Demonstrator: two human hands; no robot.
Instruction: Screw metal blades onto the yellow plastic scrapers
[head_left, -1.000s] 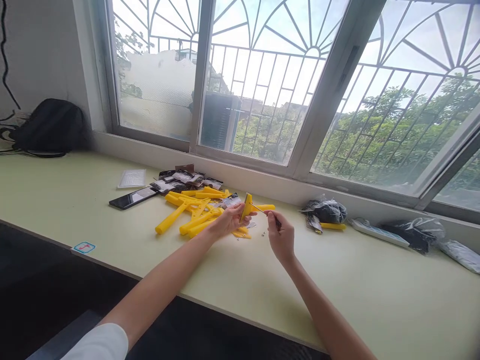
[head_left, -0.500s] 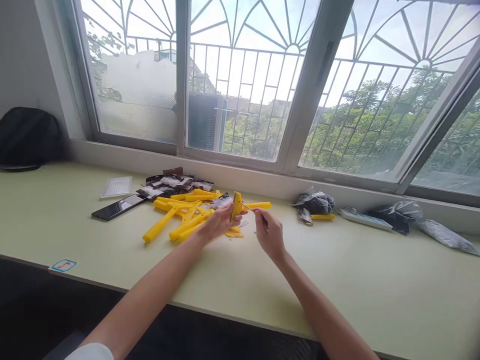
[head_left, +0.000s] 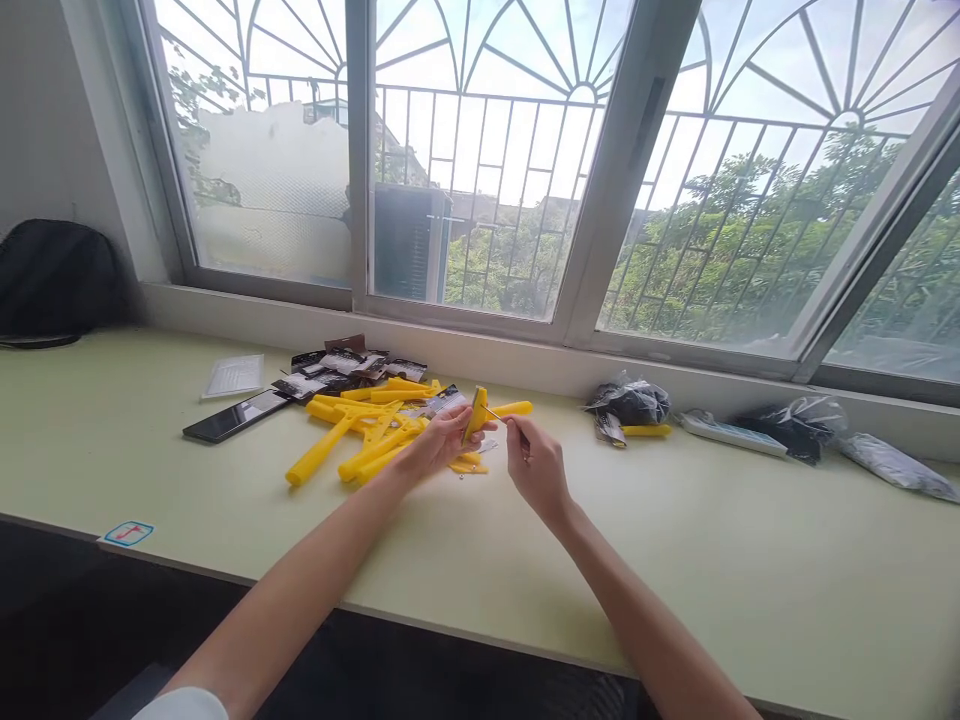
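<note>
My left hand (head_left: 441,442) is closed around a yellow scraper (head_left: 478,408), holding its flat head upright while a yellow handle points away to the right. In my right hand (head_left: 537,466) is a thin screwdriver (head_left: 495,414), its shaft reaching the face of the scraper head; the fingers hide most of its grip. Whether the tip sits in a screw is too small to tell. Beside and behind my left hand lies a heap of yellow scrapers (head_left: 322,452). Small bits, perhaps screws, lie on the table below the scraper.
Black packets (head_left: 345,368) lie behind the heap, with a dark phone (head_left: 236,414) and a clear flat case (head_left: 233,376) on the left. Along the window side at right are bagged black items (head_left: 630,402) and a white-and-blue box (head_left: 731,434). A black bag (head_left: 60,275) stands far left.
The scraper head has tilted slightly to the right, and its handle has shifted a little. The screwdriver stays against the head, with my right hand turned slightly.
</note>
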